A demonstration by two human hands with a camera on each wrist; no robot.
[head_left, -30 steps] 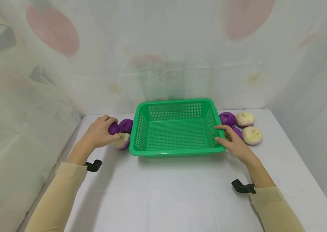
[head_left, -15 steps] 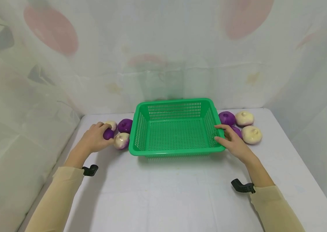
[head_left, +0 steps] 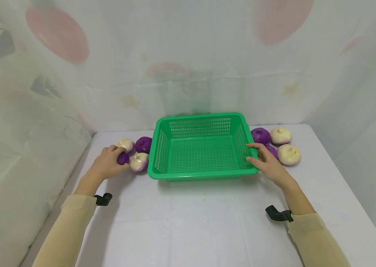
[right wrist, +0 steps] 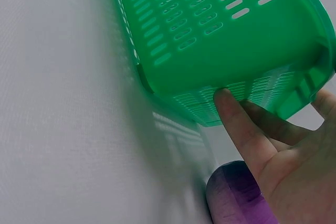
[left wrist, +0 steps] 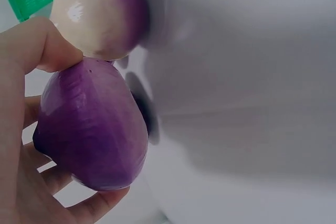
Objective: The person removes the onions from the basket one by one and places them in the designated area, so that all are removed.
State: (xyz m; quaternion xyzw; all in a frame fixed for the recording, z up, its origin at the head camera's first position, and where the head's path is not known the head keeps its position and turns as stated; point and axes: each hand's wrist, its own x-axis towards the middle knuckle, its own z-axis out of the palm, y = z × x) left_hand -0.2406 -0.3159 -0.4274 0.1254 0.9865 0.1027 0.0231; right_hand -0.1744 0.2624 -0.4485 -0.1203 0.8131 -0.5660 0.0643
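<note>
In the head view my left hand (head_left: 108,163) grips a purple turnip (head_left: 123,158), thumb on one side and fingers round the other. The left wrist view shows this turnip (left wrist: 94,124) close up, its shadow beside it. Next to it lie two white-and-purple turnips (head_left: 139,162) (head_left: 126,145) and a purple one (head_left: 143,144). My right hand (head_left: 269,165) holds the green basket (head_left: 204,173) at its right end; in the right wrist view a fingertip (right wrist: 224,95) presses against the slotted wall. No turnip shows inside the basket.
Right of the basket sit two purple turnips (head_left: 260,136) (head_left: 271,151) and two whitish ones (head_left: 281,136) (head_left: 289,154), close together. A white cloth (head_left: 204,222) covers the table. Patterned curtains (head_left: 188,55) stand behind and at both sides.
My left hand has drawn the purple turnip left and nearer to me, uncovering the white turnip behind it. The right hand and the basket stay where they were.
</note>
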